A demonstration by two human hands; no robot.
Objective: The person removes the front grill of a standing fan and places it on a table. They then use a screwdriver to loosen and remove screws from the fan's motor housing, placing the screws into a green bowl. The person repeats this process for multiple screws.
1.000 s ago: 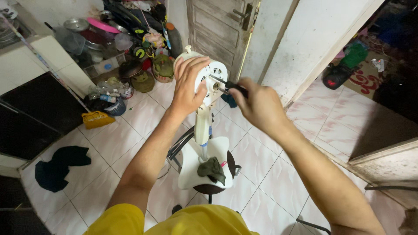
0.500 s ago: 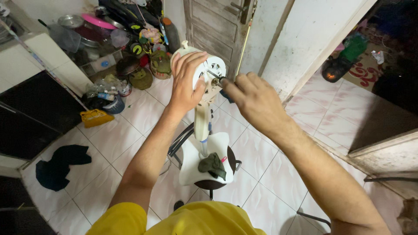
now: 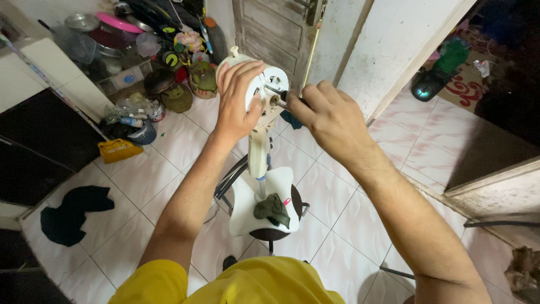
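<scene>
The left hand [image 3: 239,104] is clamped on the white fan motor housing [image 3: 269,93]; the right hand [image 3: 332,121] is closed on a screwdriver [image 3: 281,93] (tip at the housing), so a screw is probably being turned and steady pressure is needed.

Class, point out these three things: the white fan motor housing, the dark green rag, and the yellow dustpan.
white fan motor housing [image 3: 270,84], head view, front face.
dark green rag [image 3: 271,208], head view, middle of the cloth.
yellow dustpan [image 3: 119,150], head view, its body.

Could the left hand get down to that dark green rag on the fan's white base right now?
Probably yes. The left hand grips the white fan motor head, and the green rag lies uncovered on the fan base below, beside the stem. It would have to let go first.
</scene>
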